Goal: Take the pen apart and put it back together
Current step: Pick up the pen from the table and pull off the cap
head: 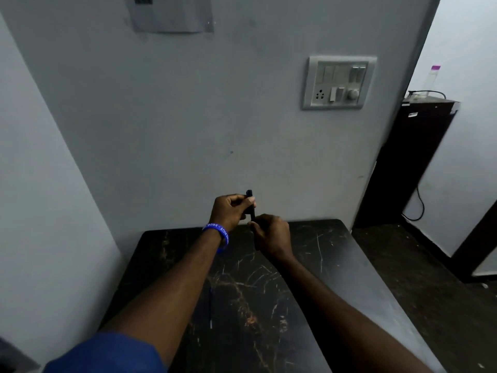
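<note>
A dark blue pen is held upright above the far edge of the black marble table. My left hand pinches its upper part, the top end sticking out above the fingers. My right hand grips its lower part, which is mostly hidden in the fist. A thin blue refill lies on the table under my left forearm, partly hidden by it. I cannot tell whether the pen's two halves are joined.
A grey wall stands right behind the table, with a switch panel at upper right. A dark cabinet with a cable stands to the right. The floor drops away on the table's right side.
</note>
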